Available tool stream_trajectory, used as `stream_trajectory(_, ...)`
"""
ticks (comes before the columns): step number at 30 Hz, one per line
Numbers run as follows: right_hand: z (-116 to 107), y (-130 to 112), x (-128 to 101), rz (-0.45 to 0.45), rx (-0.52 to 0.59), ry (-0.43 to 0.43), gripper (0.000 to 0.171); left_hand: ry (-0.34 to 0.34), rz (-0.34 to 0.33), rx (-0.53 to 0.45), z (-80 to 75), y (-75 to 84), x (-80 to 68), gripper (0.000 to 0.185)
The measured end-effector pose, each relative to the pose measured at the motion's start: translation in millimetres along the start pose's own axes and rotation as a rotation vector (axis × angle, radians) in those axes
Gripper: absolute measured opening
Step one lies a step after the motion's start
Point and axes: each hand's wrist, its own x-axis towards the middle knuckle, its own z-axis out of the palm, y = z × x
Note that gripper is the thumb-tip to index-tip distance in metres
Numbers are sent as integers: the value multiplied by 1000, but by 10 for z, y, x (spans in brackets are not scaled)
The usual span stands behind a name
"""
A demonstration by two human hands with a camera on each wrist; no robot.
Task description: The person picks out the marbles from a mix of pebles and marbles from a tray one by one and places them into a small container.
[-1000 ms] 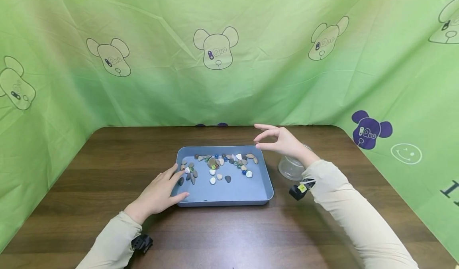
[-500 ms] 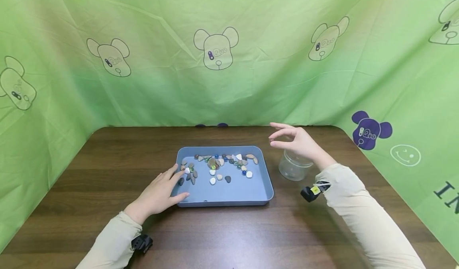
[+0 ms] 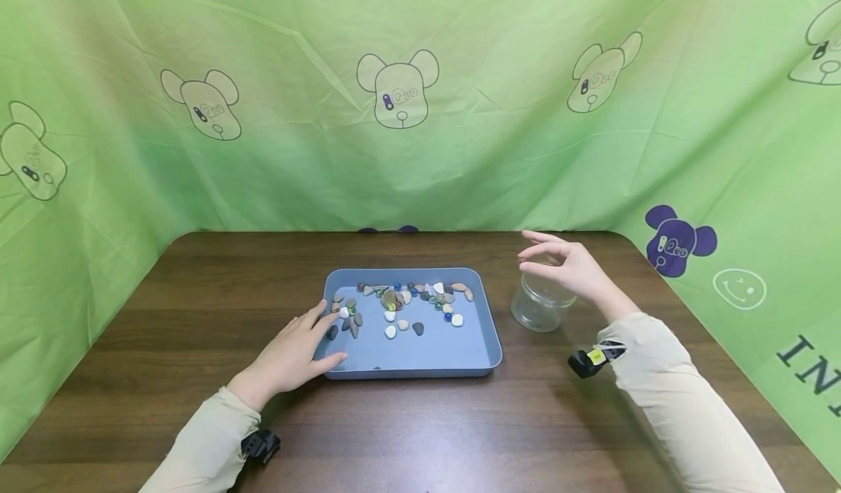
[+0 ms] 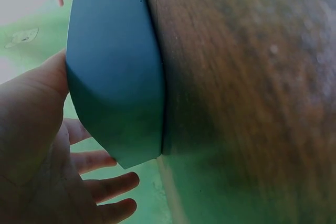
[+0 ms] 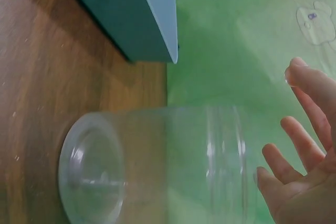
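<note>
A blue tray (image 3: 412, 371) on the brown table holds several small pebbles and glass beads (image 3: 394, 307), mostly along its far side. My left hand (image 3: 309, 339) lies flat against the tray's front left corner, fingers straight over the rim and thumb along the front wall; the left wrist view shows the palm (image 4: 37, 145) against the tray's wall (image 4: 113, 77). My right hand (image 3: 534, 253) hovers just above a clear, open jar (image 3: 540, 310) right of the tray. Its thumb and fingers are drawn close together; anything between them is too small to see. The right wrist view shows the jar (image 5: 157, 166) below the fingers (image 5: 307, 87).
A green cloth with bear prints (image 3: 397, 88) closes the table on the back and both sides. Bare wood (image 3: 420, 434) runs between the tray and the front edge. The tray's corner (image 5: 136, 19) stands close to the jar.
My right hand has travelled right from above the tray's far right corner to above the jar, keeping its fingers drawn together. The left hand and tray have not moved.
</note>
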Motion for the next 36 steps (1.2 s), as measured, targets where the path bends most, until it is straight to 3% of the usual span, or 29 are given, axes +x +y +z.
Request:
stream_trajectory(15, -100, 229, -133, 54, -46, 87, 35, 5, -2, -7, 14, -3, 3, 67)
stream_trajectory(29, -75, 435, -161, 129, -73, 109, 39, 7, -8, -7, 31, -8, 1, 67)
stream_trajectory(36, -36, 477, -171, 117, -12, 123, 39, 7, -6, 2, 44, -22, 6, 67)
